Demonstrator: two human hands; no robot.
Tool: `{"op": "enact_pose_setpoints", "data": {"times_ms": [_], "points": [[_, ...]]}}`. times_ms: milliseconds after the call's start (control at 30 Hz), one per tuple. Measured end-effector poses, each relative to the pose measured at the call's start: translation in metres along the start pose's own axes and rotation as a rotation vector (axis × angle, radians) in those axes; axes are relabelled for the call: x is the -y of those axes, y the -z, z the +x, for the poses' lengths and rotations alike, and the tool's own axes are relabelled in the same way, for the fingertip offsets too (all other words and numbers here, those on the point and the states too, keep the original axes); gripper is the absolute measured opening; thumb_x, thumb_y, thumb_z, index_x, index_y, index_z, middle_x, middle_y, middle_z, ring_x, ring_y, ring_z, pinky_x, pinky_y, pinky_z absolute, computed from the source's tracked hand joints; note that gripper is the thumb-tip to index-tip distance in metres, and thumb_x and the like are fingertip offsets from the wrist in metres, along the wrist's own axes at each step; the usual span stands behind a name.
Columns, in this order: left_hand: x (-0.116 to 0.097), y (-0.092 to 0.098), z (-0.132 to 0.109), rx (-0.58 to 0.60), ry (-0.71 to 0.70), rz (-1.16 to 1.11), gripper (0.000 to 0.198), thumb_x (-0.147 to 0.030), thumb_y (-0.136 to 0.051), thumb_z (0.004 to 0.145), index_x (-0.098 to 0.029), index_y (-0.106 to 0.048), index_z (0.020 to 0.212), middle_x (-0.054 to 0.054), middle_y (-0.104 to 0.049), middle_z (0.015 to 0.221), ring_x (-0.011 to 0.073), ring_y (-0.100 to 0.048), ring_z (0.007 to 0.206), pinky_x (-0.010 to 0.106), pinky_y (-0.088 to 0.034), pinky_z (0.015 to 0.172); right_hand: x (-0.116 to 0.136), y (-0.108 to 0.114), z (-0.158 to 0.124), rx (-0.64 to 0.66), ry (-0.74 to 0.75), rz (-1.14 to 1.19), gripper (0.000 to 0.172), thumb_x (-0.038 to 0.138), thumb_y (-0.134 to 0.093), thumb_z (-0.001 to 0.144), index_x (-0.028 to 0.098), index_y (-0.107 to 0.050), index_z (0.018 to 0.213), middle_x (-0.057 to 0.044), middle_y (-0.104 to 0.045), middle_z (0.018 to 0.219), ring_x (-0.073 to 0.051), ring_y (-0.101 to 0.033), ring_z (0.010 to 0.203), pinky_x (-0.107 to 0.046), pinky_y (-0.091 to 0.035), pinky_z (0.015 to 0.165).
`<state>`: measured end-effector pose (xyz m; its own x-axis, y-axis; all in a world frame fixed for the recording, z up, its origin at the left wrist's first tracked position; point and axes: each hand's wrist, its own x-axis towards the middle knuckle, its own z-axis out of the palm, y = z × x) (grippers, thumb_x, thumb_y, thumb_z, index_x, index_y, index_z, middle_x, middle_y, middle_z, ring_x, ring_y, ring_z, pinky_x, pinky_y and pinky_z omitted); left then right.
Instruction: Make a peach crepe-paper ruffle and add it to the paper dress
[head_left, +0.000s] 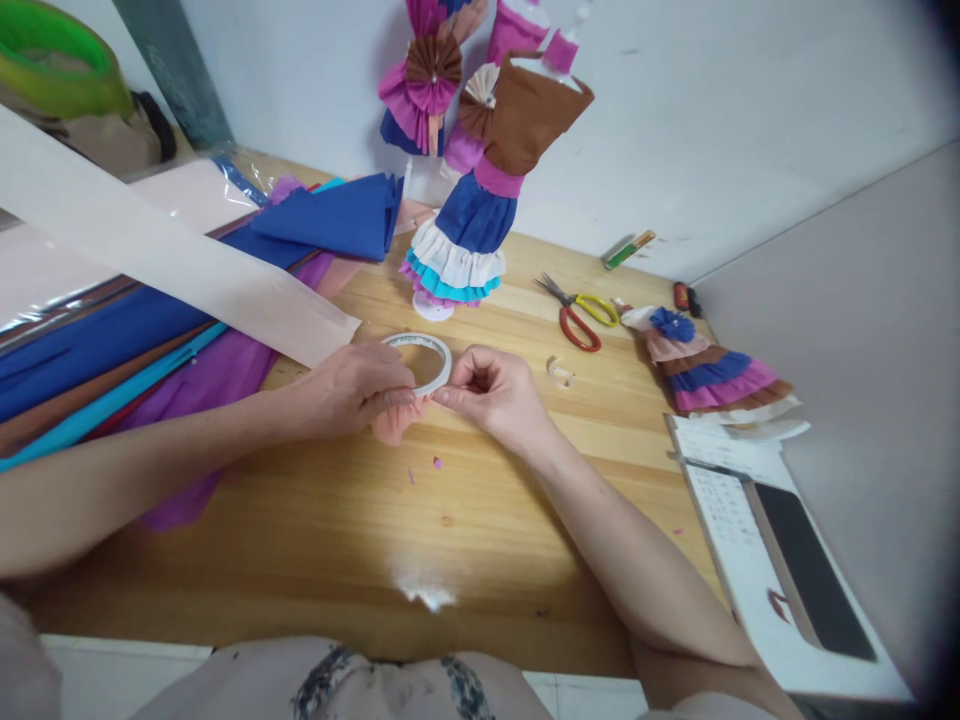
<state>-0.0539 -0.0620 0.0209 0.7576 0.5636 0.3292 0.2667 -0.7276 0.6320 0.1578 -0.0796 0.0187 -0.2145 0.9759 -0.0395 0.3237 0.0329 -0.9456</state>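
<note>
My left hand (pixel 352 390) is closed, its thumb and fingers pinching a small gathered piece of peach crepe paper (pixel 394 425) that hangs below them. A white roll of tape (pixel 442 360) stands just above the paper, against the left fingertips. My right hand (pixel 499 395) is closed in a pinch at the roll's lower right edge, on what looks like the tape's end along the paper's gathered edge. The exact grip is hidden by the fingers. Beyond the hands stands a doll form in a dress (pixel 476 205) of brown, blue, white and turquoise crepe paper.
Crepe paper sheets (pixel 120 345) in several colours lie at left, under a long pale strip (pixel 225 270). Scissors (pixel 577 310), a green-and-orange cutter (pixel 630 250) and a layered paper dress (pixel 712 365) lie at right. A phone (pixel 814 570) rests on white papers.
</note>
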Motion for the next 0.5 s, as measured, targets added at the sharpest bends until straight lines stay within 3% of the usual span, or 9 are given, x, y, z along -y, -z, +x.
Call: {"op": "enact_pose_setpoints", "data": {"times_ms": [233, 500], "points": [[-0.003, 0.006, 0.003, 0.031, 0.088, -0.056, 0.051, -0.045, -0.036, 0.102, -0.015, -0.057, 0.066, 0.000, -0.054, 0.059, 0.0125, -0.052, 0.057, 0.024, -0.038, 0.057, 0.008, 0.021, -0.002, 0.195, 0.062, -0.055, 0.026, 0.035, -0.069, 0.072, 0.018, -0.052, 0.062, 0.003, -0.050, 0.059, -0.008, -0.040, 0.054, -0.023, -0.034, 0.051], [0.002, 0.003, 0.001, 0.013, 0.091, -0.030, 0.045, -0.038, -0.039, 0.101, -0.015, -0.057, 0.066, 0.000, -0.055, 0.060, 0.0118, -0.052, 0.058, 0.022, -0.038, 0.056, 0.015, 0.025, -0.011, 0.116, 0.184, -0.355, 0.002, 0.019, -0.063, 0.077, 0.017, -0.063, 0.077, 0.000, -0.062, 0.068, -0.011, -0.051, 0.059, -0.024, -0.038, 0.055]]}}
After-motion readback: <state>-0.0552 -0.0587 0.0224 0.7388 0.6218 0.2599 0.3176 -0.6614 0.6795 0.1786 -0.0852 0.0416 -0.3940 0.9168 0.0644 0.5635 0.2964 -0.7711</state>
